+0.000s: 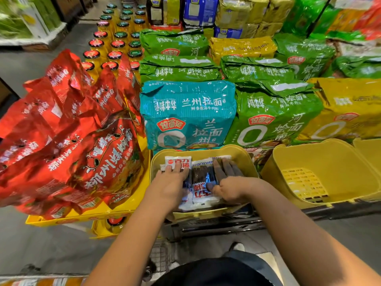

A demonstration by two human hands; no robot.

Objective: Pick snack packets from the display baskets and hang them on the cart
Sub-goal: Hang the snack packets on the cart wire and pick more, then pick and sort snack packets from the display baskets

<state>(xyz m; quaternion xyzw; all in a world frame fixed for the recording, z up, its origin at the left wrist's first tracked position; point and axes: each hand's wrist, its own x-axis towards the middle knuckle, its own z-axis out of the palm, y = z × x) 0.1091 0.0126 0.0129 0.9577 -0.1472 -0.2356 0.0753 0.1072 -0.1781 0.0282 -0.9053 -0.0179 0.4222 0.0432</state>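
Note:
A yellow display basket (237,154) in front of me holds white snack packets with dark sticks showing through clear windows. My left hand (170,179) lies on the left stack of packets (178,162), fingers flat on top. My right hand (224,182) rests on the right packet (203,178), fingers straight along its far side and thumb at its near side. Both hands are inside the basket. A metal cart rail (216,226) shows just below the basket.
An empty yellow basket (321,168) stands to the right. Red noodle bags (68,145) crowd the left on a yellow tray. Teal (187,114), green (274,118) and yellow (348,108) noodle packs are stacked behind. Jars (115,44) stand at the back left. Grey floor lies below.

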